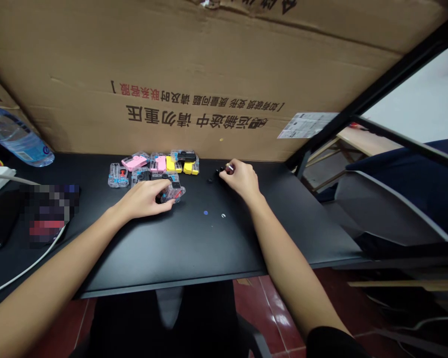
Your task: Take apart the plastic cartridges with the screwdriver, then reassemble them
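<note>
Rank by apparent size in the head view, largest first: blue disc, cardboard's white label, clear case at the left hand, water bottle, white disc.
Water bottle
White label
Clear case, partly covered by the left hand
Blue disc and white disc: too alike to rank

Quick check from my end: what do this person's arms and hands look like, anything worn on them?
The left hand and right hand wear no gloves, and no watch or bracelet shows at either wrist. Both forearms are uncovered. A black sleeve shows on the right arm; no sleeve is in view on the left.
</note>
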`<move>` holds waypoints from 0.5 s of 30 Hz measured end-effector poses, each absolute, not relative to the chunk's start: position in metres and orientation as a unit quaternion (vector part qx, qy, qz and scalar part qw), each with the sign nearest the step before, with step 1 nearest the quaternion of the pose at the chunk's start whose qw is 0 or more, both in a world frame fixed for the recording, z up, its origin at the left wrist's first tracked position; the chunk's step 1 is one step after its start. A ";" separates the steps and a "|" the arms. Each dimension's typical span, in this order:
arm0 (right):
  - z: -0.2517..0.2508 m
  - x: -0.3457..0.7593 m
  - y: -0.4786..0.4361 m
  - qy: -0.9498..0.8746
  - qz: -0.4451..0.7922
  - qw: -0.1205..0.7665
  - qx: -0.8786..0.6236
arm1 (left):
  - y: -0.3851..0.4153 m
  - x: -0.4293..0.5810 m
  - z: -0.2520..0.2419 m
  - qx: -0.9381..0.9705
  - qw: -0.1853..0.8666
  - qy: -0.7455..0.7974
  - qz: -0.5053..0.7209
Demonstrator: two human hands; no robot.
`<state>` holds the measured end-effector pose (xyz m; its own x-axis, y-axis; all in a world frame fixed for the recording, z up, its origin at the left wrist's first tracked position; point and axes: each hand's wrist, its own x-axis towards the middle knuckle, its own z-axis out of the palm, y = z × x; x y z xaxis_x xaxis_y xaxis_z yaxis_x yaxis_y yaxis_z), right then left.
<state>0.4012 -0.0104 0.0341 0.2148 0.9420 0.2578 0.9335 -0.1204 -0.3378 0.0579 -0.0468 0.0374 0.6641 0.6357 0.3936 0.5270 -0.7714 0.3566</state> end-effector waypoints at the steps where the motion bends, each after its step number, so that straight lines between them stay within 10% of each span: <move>1: 0.033 0.400 -0.010 -0.623 0.004 0.217 -0.752 | -0.047 0.058 0.037 0.905 0.113 0.320 0.255; 9: 0.028 0.389 -0.010 -0.613 0.000 0.211 -0.761 | -0.049 0.061 0.033 0.859 0.291 0.324 0.269; 15: 0.031 0.390 -0.013 -0.616 0.035 0.243 -0.749 | -0.051 0.061 0.045 0.846 0.233 0.356 0.322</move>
<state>0.3895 -0.0130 0.0314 0.2390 0.9389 0.2478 0.9052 -0.1231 -0.4068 0.0608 -0.0515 0.0449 0.5388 0.7527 0.3784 0.4521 -0.6373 0.6241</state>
